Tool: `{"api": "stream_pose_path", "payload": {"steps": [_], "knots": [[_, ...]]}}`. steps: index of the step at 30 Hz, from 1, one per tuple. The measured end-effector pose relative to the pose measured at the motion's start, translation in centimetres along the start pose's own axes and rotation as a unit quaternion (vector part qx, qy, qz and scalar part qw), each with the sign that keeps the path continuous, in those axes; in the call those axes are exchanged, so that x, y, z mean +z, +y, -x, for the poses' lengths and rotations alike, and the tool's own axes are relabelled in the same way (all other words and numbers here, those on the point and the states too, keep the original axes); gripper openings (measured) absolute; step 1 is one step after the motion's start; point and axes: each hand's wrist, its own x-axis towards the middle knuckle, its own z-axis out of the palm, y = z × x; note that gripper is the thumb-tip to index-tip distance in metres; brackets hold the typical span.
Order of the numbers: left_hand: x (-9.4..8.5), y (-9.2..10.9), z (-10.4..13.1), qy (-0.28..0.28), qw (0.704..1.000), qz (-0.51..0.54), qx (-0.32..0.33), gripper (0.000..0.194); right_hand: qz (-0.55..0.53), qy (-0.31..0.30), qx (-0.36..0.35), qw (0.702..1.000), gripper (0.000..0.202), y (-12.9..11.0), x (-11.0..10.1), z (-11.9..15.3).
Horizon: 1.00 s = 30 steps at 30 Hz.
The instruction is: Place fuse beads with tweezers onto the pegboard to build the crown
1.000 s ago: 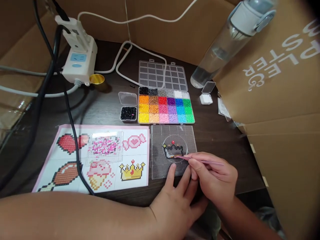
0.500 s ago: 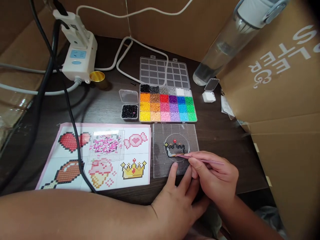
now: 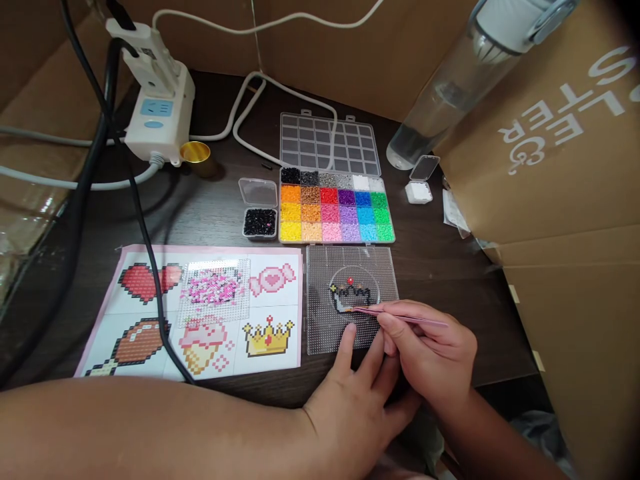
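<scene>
My right hand (image 3: 435,350) pinches a pair of pink tweezers (image 3: 413,318). Their tips touch or hover at the lower edge of a bead crown outline (image 3: 350,293), made of dark beads with a red bead cluster on top and a few yellow ones at the left. The crown sits on a clear pegboard (image 3: 320,340). My left hand (image 3: 355,407) lies with its fingers spread over the board's near edge, partly beneath my right hand. Whether a bead is between the tweezer tips is too small to tell.
Behind the board stands an open bead box (image 3: 340,207) sorted by colour. A small box of black beads (image 3: 260,222) is beside it. Left lies a pattern sheet (image 3: 267,303) with a second pegboard. A bottle (image 3: 450,87), power strip (image 3: 160,113) and black cable (image 3: 145,240) surround the area.
The tweezer tips have shifted very slightly at the crown's lower edge. Both hands stay in nearly the same place, and the view has moved a little.
</scene>
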Motion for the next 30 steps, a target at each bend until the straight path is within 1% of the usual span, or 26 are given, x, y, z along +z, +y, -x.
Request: {"api": "stream_pose_path", "payload": {"steps": [4, 9, 14, 16, 19, 20, 22, 25, 27, 28, 30], "knots": [[0.0, 0.0, 0.0, 0.001, 1.0, 0.0, -0.001, 0.05, 0.003, 0.0, 0.001, 1.0, 0.02, 0.1, 0.0, 0.0], [-0.1, -0.2, 0.0, -0.018, 1.0, 0.008, 0.009, 0.051, 0.002, 0.011, -0.008, 1.0, 0.016, 0.2, 0.0, 0.0], [0.0, -0.2, 0.0, -0.01, 1.0, -0.002, 0.006, 0.047, -0.006, 0.013, -0.005, 1.0, 0.016, 0.2, 0.0, 0.0], [0.1, 0.0, 0.0, -0.005, 1.0, -0.007, 0.005, 0.046, -0.039, 0.021, 0.013, 0.999, 0.015, 0.3, 0.0, 0.0], [0.2, 0.0, 0.1, 0.015, 1.0, -0.021, 0.004, 0.044, -0.121, 0.026, 0.067, 0.99, 0.011, 0.6, -0.3, -0.3], [0.2, 0.0, 0.2, 0.026, 0.999, -0.031, 0.005, 0.042, -0.149, 0.027, 0.08, 0.985, 0.009, 0.7, -0.5, -0.6], [0.5, -0.1, 0.2, 0.062, 0.996, -0.059, 0.004, 0.039, -0.201, 0.028, 0.08, 0.976, 0.008, 0.7, -0.8, -1.5], [1.6, -0.3, 0.1, 0.158, 0.98, -0.12, -0.004, 0.035, -0.248, 0.015, 0.042, 0.968, 0.016, 0.0, -0.9, -3.7], [2.8, -0.3, -0.3, 0.231, 0.961, -0.153, -0.018, 0.036, -0.234, -0.02, 0.003, 0.972, 0.019, -0.9, -0.5, -5.8], [3.4, -0.3, -0.5, 0.269, 0.949, -0.162, -0.027, 0.037, -0.214, -0.037, -0.016, 0.976, 0.017, -1.5, -0.1, -6.9], [4.8, 0.1, -1.2, 0.341, 0.924, -0.151, -0.08, 0.031, -0.164, -0.06, -0.053, 0.983, 0.011, -2.7, 1.1, -9.2]]}}
